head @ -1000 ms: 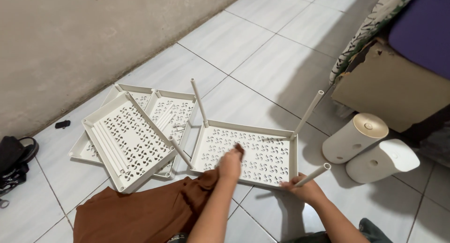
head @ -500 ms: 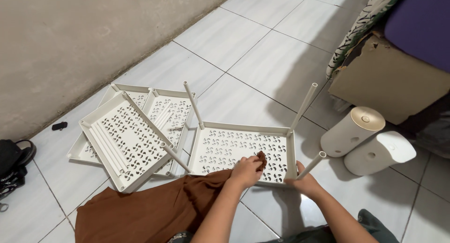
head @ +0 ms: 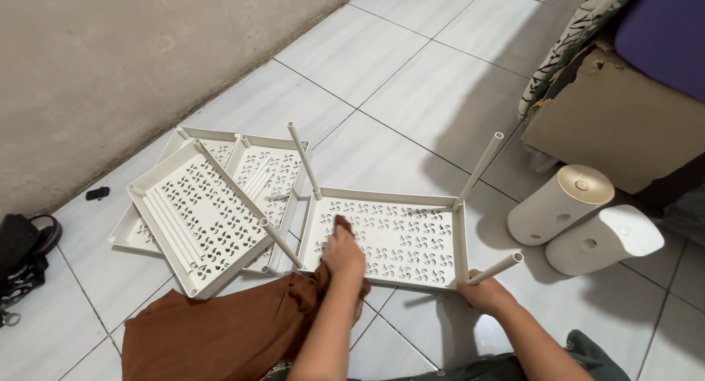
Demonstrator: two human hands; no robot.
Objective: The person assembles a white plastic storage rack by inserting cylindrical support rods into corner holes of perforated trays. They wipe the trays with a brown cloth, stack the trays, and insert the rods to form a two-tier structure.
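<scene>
A person kneeling on a tiled floor (head: 440,80) works on a cream plastic rack shelf (head: 400,238), a perforated tray lying flat with 4 thin tubes standing up from its corners. The left hand (head: 344,254) lies palm down on the tray's near left part, fingers loosely spread over the cut-out pattern and gripping nothing; whether it presses or merely rests cannot be told. The right hand (head: 483,294) sits at the tray's near right corner, curled around the base of the near right tube (head: 498,268), which slants up and away from the hand to the right. How tightly the fingers close there is partly hidden by the tray's edge.

Just left of the left hand, the near left tube (head: 279,243) leans toward a stack of 3 matching trays (head: 209,208), the top one tilted over the others, with loose tubes (head: 170,227) lying in it. Beyond the left hand rises the far left tube (head: 303,160); beyond the right hand, the far right tube (head: 479,168). A brown cloth (head: 213,333) lies below the left forearm, touching the tray's near edge. To the right of the right hand, well apart from it, 2 white cylindrical containers (head: 562,205) lie side by side before a piece of furniture (head: 624,124). A dark bag (head: 22,252) rests by the wall (head: 110,58), far left.
</scene>
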